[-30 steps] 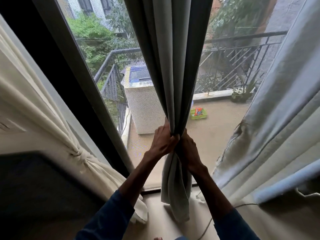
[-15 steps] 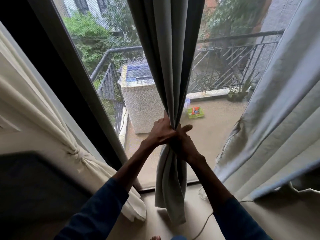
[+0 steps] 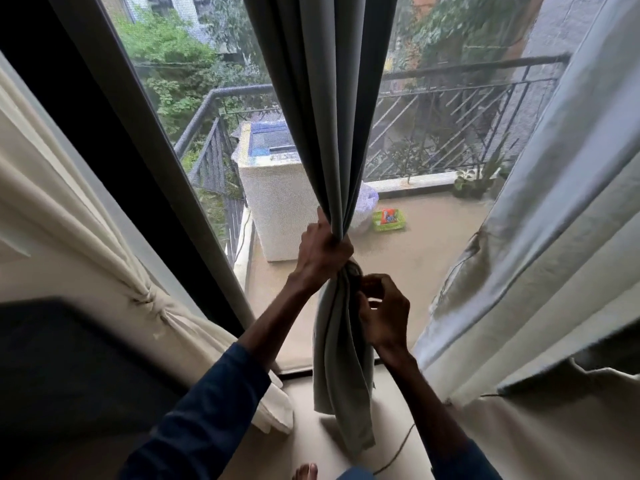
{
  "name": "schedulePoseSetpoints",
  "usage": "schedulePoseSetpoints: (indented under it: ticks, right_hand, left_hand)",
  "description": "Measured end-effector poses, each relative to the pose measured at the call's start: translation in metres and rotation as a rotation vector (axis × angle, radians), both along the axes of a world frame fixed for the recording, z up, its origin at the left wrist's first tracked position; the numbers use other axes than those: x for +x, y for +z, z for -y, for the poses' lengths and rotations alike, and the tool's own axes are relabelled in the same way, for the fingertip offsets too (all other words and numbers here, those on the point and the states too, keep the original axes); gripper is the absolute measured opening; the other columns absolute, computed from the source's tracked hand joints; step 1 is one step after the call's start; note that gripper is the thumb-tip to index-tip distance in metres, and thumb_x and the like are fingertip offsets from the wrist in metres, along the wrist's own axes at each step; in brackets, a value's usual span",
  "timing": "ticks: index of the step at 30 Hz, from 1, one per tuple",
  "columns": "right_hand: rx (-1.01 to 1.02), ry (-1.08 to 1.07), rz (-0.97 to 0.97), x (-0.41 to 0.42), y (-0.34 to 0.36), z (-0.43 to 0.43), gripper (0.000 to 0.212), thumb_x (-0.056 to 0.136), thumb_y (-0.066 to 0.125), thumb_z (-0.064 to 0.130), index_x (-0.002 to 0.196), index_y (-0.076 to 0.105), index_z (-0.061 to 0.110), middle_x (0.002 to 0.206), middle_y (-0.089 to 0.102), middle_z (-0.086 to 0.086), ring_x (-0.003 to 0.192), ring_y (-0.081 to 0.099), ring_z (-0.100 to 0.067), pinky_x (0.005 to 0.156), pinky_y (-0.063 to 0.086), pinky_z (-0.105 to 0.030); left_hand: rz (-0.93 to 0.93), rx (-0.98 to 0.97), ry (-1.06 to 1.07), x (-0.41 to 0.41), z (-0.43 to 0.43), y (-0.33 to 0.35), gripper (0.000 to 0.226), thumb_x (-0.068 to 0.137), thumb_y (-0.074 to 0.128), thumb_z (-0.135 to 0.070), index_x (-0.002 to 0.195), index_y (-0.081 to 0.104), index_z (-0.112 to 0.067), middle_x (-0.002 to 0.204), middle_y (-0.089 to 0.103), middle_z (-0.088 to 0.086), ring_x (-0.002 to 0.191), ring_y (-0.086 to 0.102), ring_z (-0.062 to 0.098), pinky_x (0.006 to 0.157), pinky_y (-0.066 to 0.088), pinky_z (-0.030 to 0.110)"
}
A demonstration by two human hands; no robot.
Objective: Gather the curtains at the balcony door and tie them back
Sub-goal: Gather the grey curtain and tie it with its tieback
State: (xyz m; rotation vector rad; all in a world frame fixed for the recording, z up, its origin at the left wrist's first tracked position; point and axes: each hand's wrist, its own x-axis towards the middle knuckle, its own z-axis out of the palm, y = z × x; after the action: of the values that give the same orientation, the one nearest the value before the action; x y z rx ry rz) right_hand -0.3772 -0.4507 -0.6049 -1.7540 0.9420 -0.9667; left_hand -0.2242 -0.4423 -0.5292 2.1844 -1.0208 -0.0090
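Outside, a white washing machine (image 3: pixel 277 209) stands near a dark railing (image 3: pixel 450 98); a green basket (image 3: pixel 388 220) sits on the balcony floor (image 3: pixel 433 244).

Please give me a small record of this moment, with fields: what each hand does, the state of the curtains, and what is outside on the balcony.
left hand: left hand is closed around the gathered grey curtain
right hand: right hand is just below it, at the side of the bunch, fingers bent; what they hold is not clear
left side: cream curtain already knotted
right side: pale curtain hangs loose
balcony: white washing machine, green basket, railing
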Motion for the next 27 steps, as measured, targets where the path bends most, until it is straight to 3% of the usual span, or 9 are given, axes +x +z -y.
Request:
schedulePoseSetpoints:
  ticks: [3,5,10,14,18,20,23,25,27]
  right_hand:
    - [-0.01,-0.036,-0.101,0.001,-0.01,0.002,0.015,0.087,0.069,0.011,0.102,0.073,0.012,0.092,0.076,0.0,0.086,0.072,-0.016,0.079,0.058,-0.036]
    - [-0.007,-0.068,-0.122,0.002,-0.012,0.004,0.02,0.089,0.068,0.014,0.108,0.073,0.013,0.099,0.077,-0.003,0.093,0.072,-0.023,0.083,0.055,-0.035]
    - [0.075,-0.007,0.004,0.005,0.001,0.01,0.027,0.089,0.073,0.027,0.115,0.074,0.026,0.095,0.074,0.022,0.095,0.07,0.003,0.083,0.054,-0.019]
    - [0.048,0.011,0.056,0.009,0.009,0.013,0.023,0.087,0.077,0.026,0.109,0.077,0.021,0.092,0.076,0.014,0.085,0.071,0.004,0.078,0.056,-0.02]
    - [-0.108,0.038,-0.013,0.01,0.013,0.008,0.022,0.089,0.07,0.018,0.11,0.077,0.019,0.079,0.073,0.01,0.071,0.063,0.002,0.066,0.047,-0.015]
    - [-0.188,0.051,-0.04,0.011,0.016,0.004,0.019,0.091,0.066,0.019,0.108,0.077,0.021,0.073,0.072,0.005,0.065,0.061,-0.001,0.061,0.046,-0.024]
    - [-0.296,-0.012,-0.129,0.011,0.023,0.006,0.017,0.091,0.069,0.029,0.107,0.076,0.028,0.081,0.076,0.002,0.069,0.066,-0.008,0.061,0.04,-0.021]
    - [-0.253,-0.026,-0.196,0.006,0.029,0.014,0.021,0.085,0.071,0.032,0.106,0.075,0.031,0.088,0.076,0.009,0.073,0.066,-0.007,0.066,0.046,-0.023]
    - [-0.165,0.11,-0.2,-0.002,0.029,0.026,0.026,0.079,0.076,0.025,0.105,0.075,0.028,0.093,0.076,0.012,0.078,0.065,-0.005,0.072,0.049,-0.026]
  left_hand:
    - [0.009,-0.025,0.001,-0.005,0.003,-0.005,0.038,0.08,0.05,-0.028,0.109,0.053,-0.003,0.062,0.037,-0.01,0.054,0.037,0.02,0.059,0.032,0.029]
    - [-0.018,-0.039,0.003,-0.009,0.004,-0.007,0.039,0.081,0.049,-0.028,0.111,0.052,-0.004,0.064,0.043,-0.005,0.054,0.041,0.019,0.058,0.034,0.029]
    - [-0.028,-0.037,0.001,-0.013,0.004,-0.008,0.039,0.082,0.05,-0.029,0.115,0.053,-0.008,0.064,0.037,-0.011,0.057,0.041,0.02,0.058,0.036,0.028]
    - [-0.026,-0.038,-0.017,-0.011,-0.001,-0.01,0.035,0.083,0.051,-0.032,0.108,0.057,-0.008,0.06,0.044,-0.01,0.049,0.044,0.006,0.043,0.029,0.018]
    - [-0.029,-0.018,-0.013,-0.005,-0.003,-0.01,0.038,0.082,0.047,-0.038,0.104,0.056,-0.01,0.074,0.06,0.008,0.072,0.061,0.036,0.059,0.045,0.032]
    - [-0.032,-0.021,-0.008,-0.001,-0.002,-0.009,0.037,0.081,0.048,-0.037,0.105,0.056,-0.011,0.081,0.064,0.013,0.079,0.061,0.04,0.061,0.041,0.031]
    - [-0.039,0.001,0.002,0.003,-0.002,-0.005,0.038,0.08,0.052,-0.033,0.11,0.055,-0.01,0.083,0.061,0.012,0.084,0.061,0.042,0.064,0.036,0.03]
    - [-0.049,0.005,0.001,0.005,-0.004,-0.004,0.037,0.079,0.053,-0.031,0.108,0.055,-0.008,0.08,0.059,0.011,0.083,0.061,0.043,0.062,0.038,0.031]
    - [-0.053,0.003,-0.01,0.008,-0.005,-0.001,0.038,0.076,0.049,-0.034,0.101,0.055,-0.006,0.084,0.063,0.018,0.082,0.06,0.044,0.063,0.042,0.033]
